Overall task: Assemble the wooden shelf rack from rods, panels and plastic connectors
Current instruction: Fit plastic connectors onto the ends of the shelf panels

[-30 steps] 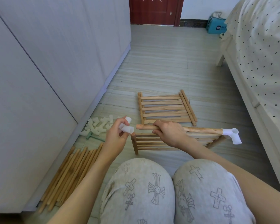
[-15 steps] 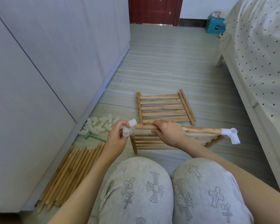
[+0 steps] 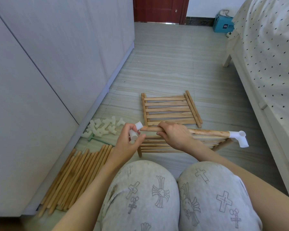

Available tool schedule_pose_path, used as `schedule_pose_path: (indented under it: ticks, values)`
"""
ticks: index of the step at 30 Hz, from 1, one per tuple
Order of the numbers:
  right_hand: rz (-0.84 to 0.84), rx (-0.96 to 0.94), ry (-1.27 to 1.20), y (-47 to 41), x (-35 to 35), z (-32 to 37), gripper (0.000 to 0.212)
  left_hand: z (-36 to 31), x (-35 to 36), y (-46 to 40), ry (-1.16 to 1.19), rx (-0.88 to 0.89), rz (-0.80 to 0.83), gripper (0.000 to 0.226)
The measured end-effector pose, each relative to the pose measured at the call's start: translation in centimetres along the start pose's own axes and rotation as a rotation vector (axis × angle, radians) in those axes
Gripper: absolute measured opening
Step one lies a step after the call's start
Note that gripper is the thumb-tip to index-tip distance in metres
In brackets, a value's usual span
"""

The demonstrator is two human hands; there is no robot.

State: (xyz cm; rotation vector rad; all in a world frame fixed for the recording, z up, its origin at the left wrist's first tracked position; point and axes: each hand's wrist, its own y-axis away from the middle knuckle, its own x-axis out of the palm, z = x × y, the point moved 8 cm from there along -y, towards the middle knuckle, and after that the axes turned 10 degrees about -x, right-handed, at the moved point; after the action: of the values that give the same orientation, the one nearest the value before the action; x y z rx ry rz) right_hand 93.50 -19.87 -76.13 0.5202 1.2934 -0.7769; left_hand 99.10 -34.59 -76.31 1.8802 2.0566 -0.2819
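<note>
A person sits on the floor [image 3: 165,64], which has pale grey stripes like wood. A tall grey cabinet [image 3: 48,64] fills the side at 9 o'clock. A bed [image 3: 274,55] with a white dotted cover runs along 3 o'clock. Far off at 12 o'clock is a dark red door [image 3: 158,9], and a blue box [image 3: 223,25] sits at 1 o'clock beside the bed. The knees [image 3: 173,197] in grey printed pants fill the space at 6 o'clock.

A flat panel [image 3: 170,109] of wooden slats lies on the floor just past the hands, toward 12 o'clock. A heap of white plastic connectors [image 3: 103,127] lies at 10 o'clock by the cabinet, with a thin green tool [image 3: 100,140] next to it. A bundle of loose rods [image 3: 77,177] lies at 8 o'clock along the cabinet.

The right hand [image 3: 175,137] wraps its fingers around a round wooden rod [image 3: 207,132]. This rod is the top edge of a second panel [image 3: 165,145] that stands on its side in front of the knees. A white corner connector [image 3: 238,137] with open tube ends is on the rod's far end at 3 o'clock.

The left hand [image 3: 128,144] pinches a small white connector [image 3: 135,132] between thumb and fingers. It sits right at the bare end of the rod, at 9 o'clock from the right hand. I cannot tell if it is on the rod yet. The plastic looks smooth, and the rod looks rough and knotty.
</note>
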Motion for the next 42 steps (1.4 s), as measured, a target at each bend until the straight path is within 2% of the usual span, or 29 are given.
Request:
schedule_pose_path:
  ticks: [2,13,19,24,28,32,35,42]
  values:
    - [-0.006,0.004,0.016,0.1,-0.1,-0.1,0.027,-0.4,0.1,-0.2,-0.044,0.031,-0.056,0.028]
    - [-0.073,0.012,0.046,0.3,-1.4,-0.1,0.028,0.2,0.7,-0.6,-0.132,0.031,-0.106,0.042]
    - [-0.080,0.015,0.046,0.7,-1.4,-0.2,0.030,1.4,0.6,-0.5,0.001,-0.001,-0.135,0.029]
    - [-0.114,0.005,0.057,1.1,-1.4,-0.2,0.030,1.7,0.3,-1.1,0.012,-0.009,-0.185,0.033]
    - [-0.131,0.027,0.071,1.6,-1.7,-0.8,0.028,3.7,0.4,-1.1,-0.051,-0.089,-0.113,0.032]
    - [-0.102,-0.027,0.066,1.5,-1.2,-0.1,0.026,2.4,-0.3,-1.0,-0.050,-0.005,-0.128,0.038]
    - [-0.113,-0.022,0.065,1.4,-1.4,-0.1,0.026,0.4,0.1,-1.2,-0.035,0.060,-0.052,0.036]
    - [-0.132,-0.052,0.046,1.5,-1.5,0.2,0.027,0.6,-0.1,-1.3,-0.118,0.072,-0.026,0.038]
